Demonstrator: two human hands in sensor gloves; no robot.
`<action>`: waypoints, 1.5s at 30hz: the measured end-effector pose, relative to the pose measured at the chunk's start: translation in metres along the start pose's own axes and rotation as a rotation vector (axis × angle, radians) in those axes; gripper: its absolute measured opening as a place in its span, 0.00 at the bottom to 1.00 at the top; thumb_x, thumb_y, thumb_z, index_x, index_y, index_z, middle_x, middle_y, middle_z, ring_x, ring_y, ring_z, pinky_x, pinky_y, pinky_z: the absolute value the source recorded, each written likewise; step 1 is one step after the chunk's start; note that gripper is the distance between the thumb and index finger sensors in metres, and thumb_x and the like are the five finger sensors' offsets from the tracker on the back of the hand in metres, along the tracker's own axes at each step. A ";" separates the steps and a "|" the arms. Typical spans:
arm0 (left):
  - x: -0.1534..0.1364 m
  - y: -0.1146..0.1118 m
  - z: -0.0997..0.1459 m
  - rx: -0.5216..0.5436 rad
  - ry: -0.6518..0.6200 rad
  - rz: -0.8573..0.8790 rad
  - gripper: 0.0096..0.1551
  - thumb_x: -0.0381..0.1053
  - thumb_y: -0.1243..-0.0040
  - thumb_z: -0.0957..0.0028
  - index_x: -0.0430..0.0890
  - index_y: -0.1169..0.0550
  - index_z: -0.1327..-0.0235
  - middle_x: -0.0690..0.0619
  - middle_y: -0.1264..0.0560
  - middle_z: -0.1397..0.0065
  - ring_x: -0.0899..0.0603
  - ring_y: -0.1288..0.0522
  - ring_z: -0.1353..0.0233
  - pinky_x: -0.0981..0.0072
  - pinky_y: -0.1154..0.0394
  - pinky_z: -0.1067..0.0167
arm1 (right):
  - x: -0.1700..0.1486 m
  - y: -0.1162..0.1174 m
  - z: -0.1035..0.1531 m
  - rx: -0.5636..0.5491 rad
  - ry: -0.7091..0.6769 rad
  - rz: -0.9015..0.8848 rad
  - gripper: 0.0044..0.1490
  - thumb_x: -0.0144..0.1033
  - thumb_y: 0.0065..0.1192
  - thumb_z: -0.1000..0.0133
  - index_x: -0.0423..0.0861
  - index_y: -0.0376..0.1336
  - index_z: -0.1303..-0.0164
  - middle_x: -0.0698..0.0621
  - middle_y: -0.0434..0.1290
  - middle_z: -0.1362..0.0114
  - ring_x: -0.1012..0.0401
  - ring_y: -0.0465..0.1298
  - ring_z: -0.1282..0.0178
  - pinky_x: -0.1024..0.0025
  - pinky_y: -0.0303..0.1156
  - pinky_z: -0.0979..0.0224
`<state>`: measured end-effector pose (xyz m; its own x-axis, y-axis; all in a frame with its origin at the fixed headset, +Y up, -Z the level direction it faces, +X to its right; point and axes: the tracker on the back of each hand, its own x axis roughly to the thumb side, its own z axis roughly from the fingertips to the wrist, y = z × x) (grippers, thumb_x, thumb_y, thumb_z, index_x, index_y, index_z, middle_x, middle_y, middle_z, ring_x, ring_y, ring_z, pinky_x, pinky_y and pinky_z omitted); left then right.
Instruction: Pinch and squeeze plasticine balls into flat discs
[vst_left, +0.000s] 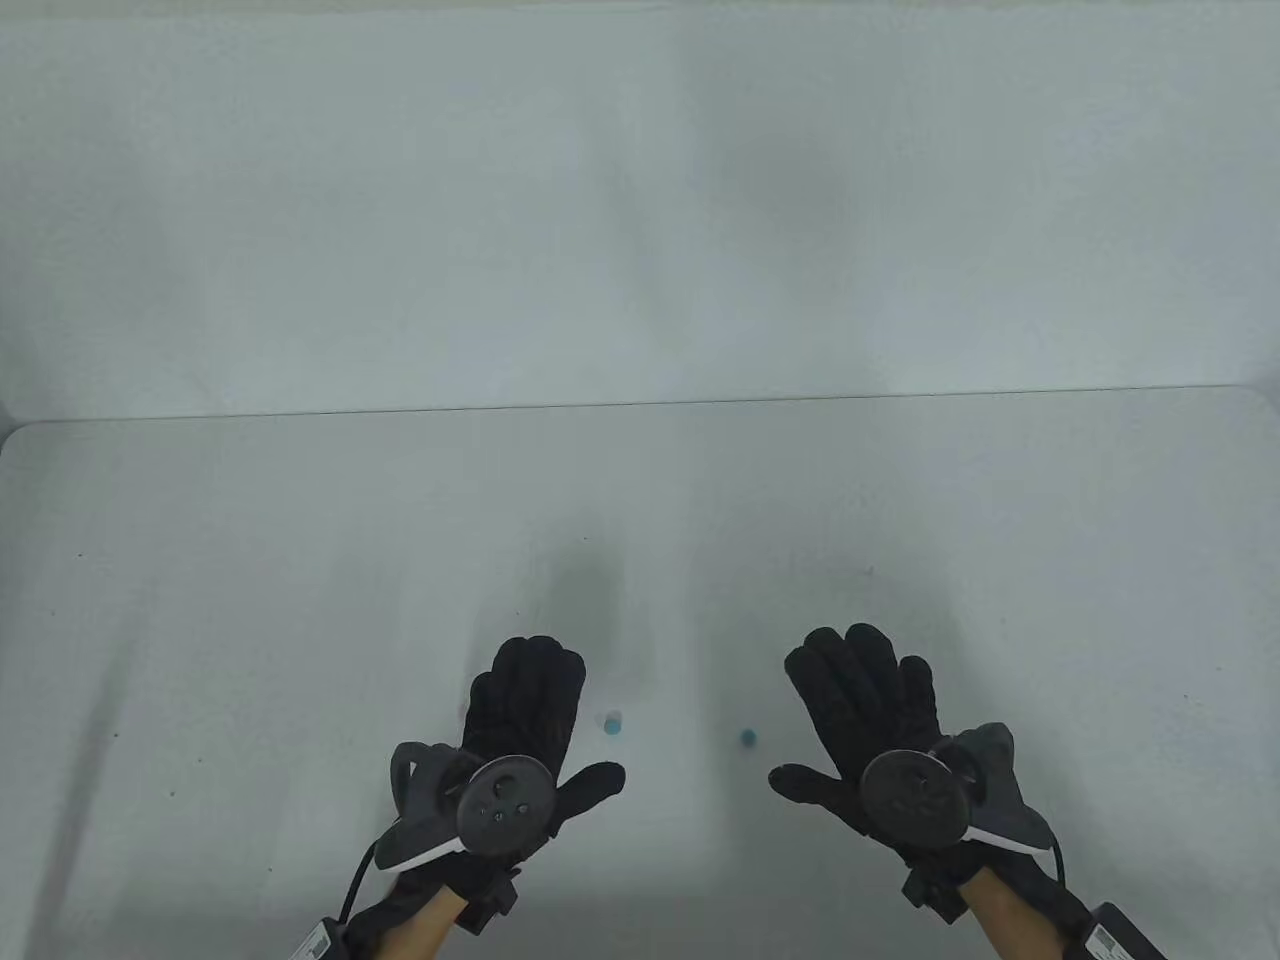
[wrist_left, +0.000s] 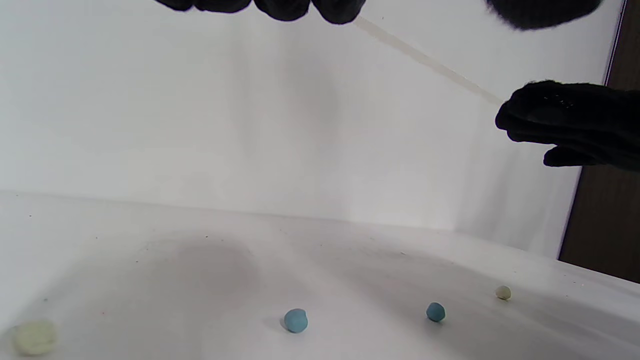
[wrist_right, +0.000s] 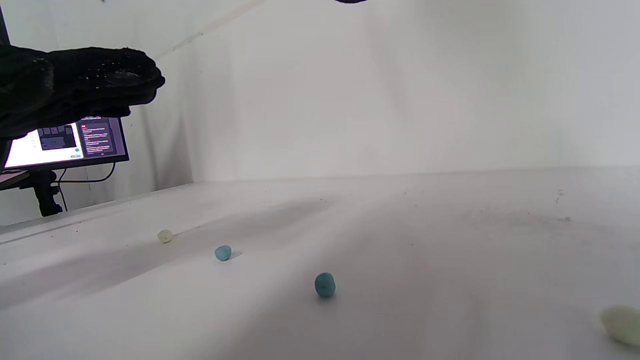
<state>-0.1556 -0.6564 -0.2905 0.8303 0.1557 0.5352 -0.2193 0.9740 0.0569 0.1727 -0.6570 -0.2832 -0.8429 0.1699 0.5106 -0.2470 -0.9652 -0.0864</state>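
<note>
Two small blue plasticine balls lie on the white table between my hands: the left one (vst_left: 612, 722) (wrist_left: 295, 320) (wrist_right: 223, 252) and the right one (vst_left: 747, 738) (wrist_left: 435, 311) (wrist_right: 325, 285). Two pale yellow balls show only in the wrist views, one at the left (wrist_left: 34, 337) (wrist_right: 165, 236) and one at the right (wrist_left: 503, 292) (wrist_right: 622, 325). All look round. My left hand (vst_left: 545, 715) and right hand (vst_left: 850, 710) are spread flat, palms down, above the table on either side of the blue balls. Both are empty and touch no ball.
The white table (vst_left: 300, 560) ends at a white back wall (vst_left: 640, 200). A lit monitor (wrist_right: 65, 142) stands beyond the table's left side. A dark panel (wrist_left: 610, 225) borders the wall at the right.
</note>
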 end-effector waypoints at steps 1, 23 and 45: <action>0.000 0.000 0.000 -0.003 0.002 0.004 0.58 0.71 0.57 0.45 0.33 0.52 0.15 0.28 0.56 0.15 0.20 0.55 0.18 0.31 0.50 0.26 | 0.000 0.000 0.000 0.003 0.001 -0.003 0.59 0.74 0.36 0.43 0.44 0.38 0.11 0.40 0.41 0.08 0.33 0.43 0.12 0.23 0.46 0.24; 0.001 -0.003 -0.001 -0.015 0.008 0.005 0.57 0.70 0.57 0.45 0.34 0.51 0.15 0.29 0.54 0.15 0.21 0.54 0.18 0.31 0.49 0.26 | -0.005 0.000 0.000 -0.007 0.022 -0.013 0.58 0.73 0.37 0.42 0.44 0.40 0.11 0.39 0.43 0.08 0.33 0.46 0.12 0.23 0.48 0.24; -0.095 -0.020 -0.045 -0.248 0.330 -0.183 0.42 0.62 0.43 0.45 0.43 0.34 0.21 0.42 0.33 0.20 0.32 0.30 0.24 0.42 0.31 0.31 | -0.007 -0.003 0.003 -0.032 0.027 -0.013 0.57 0.71 0.38 0.41 0.44 0.41 0.12 0.39 0.44 0.08 0.33 0.47 0.12 0.24 0.50 0.24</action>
<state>-0.2071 -0.6832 -0.3806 0.9718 -0.0181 0.2350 0.0426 0.9941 -0.0996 0.1805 -0.6561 -0.2845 -0.8519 0.1880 0.4888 -0.2728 -0.9560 -0.1078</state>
